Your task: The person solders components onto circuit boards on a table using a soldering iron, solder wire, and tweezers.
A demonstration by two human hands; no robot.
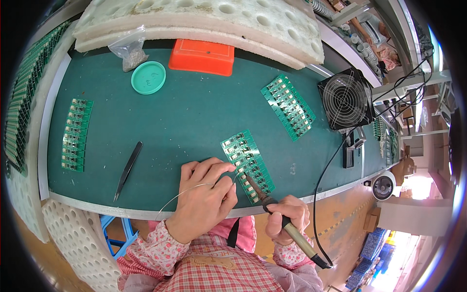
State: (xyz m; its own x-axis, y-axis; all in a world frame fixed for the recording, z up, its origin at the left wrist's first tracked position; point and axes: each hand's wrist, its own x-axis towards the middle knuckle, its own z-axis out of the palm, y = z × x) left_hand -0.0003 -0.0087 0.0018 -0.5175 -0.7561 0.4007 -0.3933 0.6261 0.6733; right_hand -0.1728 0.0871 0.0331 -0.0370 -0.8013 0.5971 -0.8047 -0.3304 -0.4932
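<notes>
Here | circuit board [249, 163], left edge at left fingers [221, 169] holding wire [193, 187] | right fingers [288, 209] gripping soldering iron [297, 237]

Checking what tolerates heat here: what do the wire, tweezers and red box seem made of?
Wire: silvery metal, perhaps solder; it is thin, bright and smoothly curved.
Tweezers: probably metal with a dark, mostly matte coating, judging by the slim tapering tips; dark plastic isn't ruled out.
Red box: likely moulded plastic, slightly glossy, with even colour and rounded corners.
</notes>
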